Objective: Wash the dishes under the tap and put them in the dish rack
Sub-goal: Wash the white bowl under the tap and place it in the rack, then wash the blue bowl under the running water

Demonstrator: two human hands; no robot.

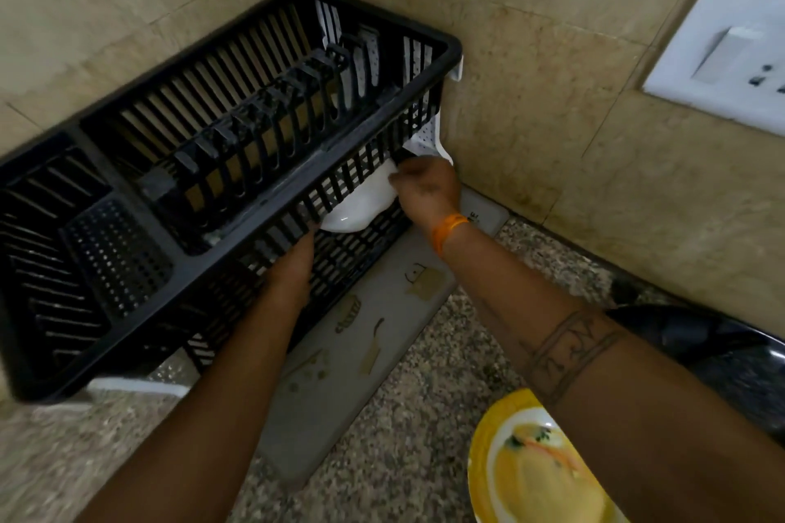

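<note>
Head view shows you one black plastic dish rack (204, 166), slatted on every wall, with a row of upright curved plate dividers down its middle and a perforated cutlery pocket at the end far to the left of your hands; it stands tilted, its near side raised off the counter. Your left hand (293, 272) lies under the rack's near wall, fingers out of sight behind the slats (so you cannot tell whether they grip). Your right hand (424, 193), with one orange wristband (451, 230) on the wrist, has its fingers curled on the edge of one white drip tray (365, 206), smooth and glossy, with a dotted upturned part just above that hand. Beneath both forearms lies one pale grey mat (340, 357), flat and rounded at the corners, printed with small utensil drawings, on the speckled granite counter (424, 416). Below your right forearm sits one round yellow plate (531, 467) with a white ring and food smears. Up and to the right of your right hand, one white switch plate (730, 55) is set in the beige tiled wall.
</note>
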